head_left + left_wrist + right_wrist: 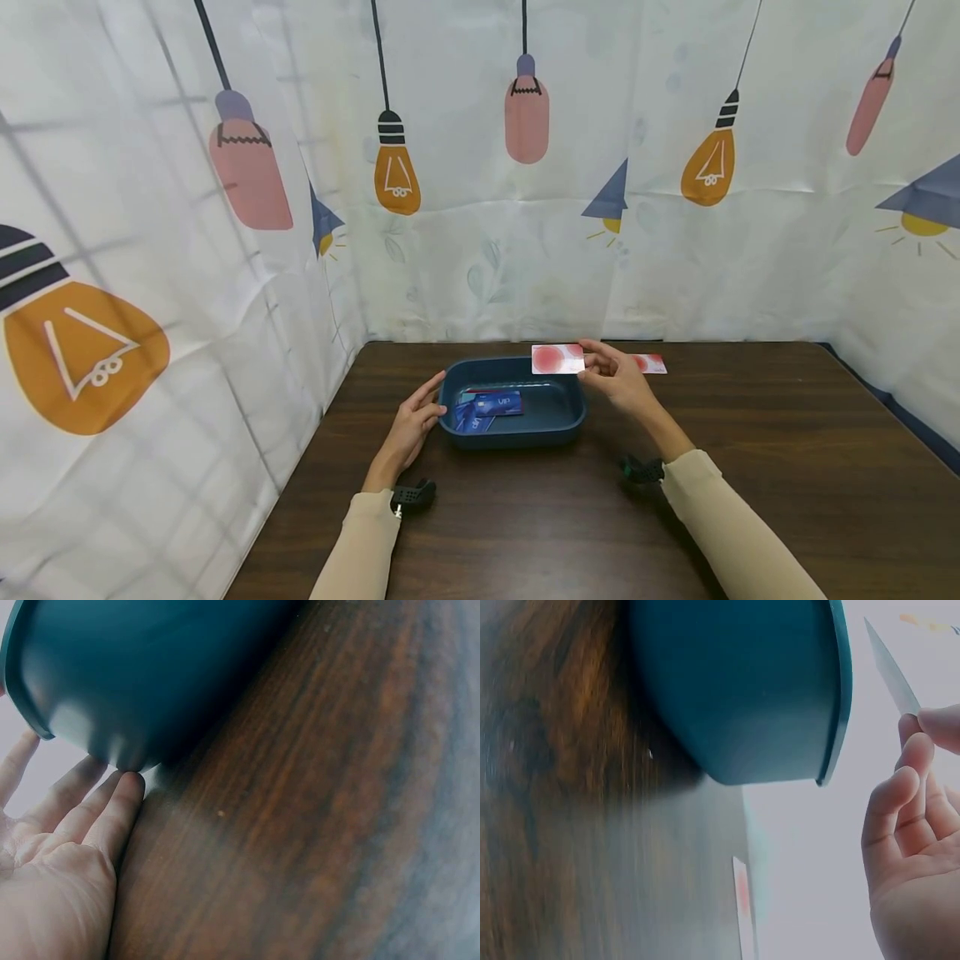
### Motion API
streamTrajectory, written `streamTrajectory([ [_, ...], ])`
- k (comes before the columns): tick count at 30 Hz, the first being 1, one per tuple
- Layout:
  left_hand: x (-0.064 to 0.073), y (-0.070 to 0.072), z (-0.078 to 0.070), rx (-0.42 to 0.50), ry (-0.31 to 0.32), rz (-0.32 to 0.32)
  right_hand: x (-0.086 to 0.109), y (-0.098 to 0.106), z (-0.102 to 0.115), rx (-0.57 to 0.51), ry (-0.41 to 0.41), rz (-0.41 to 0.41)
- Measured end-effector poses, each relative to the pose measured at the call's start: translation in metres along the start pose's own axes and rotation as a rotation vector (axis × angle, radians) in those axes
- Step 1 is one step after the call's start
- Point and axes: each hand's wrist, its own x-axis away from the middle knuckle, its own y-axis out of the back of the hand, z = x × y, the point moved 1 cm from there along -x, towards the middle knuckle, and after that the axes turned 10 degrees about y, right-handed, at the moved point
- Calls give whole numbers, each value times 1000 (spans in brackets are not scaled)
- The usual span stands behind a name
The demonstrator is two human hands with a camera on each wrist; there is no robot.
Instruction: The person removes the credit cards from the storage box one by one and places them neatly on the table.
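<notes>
A dark teal plastic bin [510, 440] stands on the table, with several blue cards [498, 403] lying in its left half. My left hand [412, 425] touches the bin's left end; in the left wrist view its straight fingers [120, 802] rest against the outer wall. Between thumb and fingertips my right hand [618, 379] pinches a red and white card [557, 359], held over the bin's far right corner. The right wrist view shows this card [892, 671] almost edge-on, above the rim. Behind the right hand, another red and white card [651, 363] lies on the table, partly hidden.
The brown wooden table [750, 467] ends at the back against a white curtain [465, 275] printed with hanging lamps. A similar curtain runs along the left side. Each wrist wears a black strapped device [414, 497].
</notes>
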Motion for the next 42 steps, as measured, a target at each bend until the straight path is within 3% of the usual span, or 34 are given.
streamTrajectory([
  [5,0,0,1,1,-3,-3,3,8,-2,27,1,-18],
  [19,0,0,-1,7,0,-3,5,28,-8,-38,-58,-35],
  [25,0,0,0,6,-6,4,6,35,-13,1,-54,-67],
  [42,-1,1,1,15,-9,12,13,60,-23,-10,-162,-109],
])
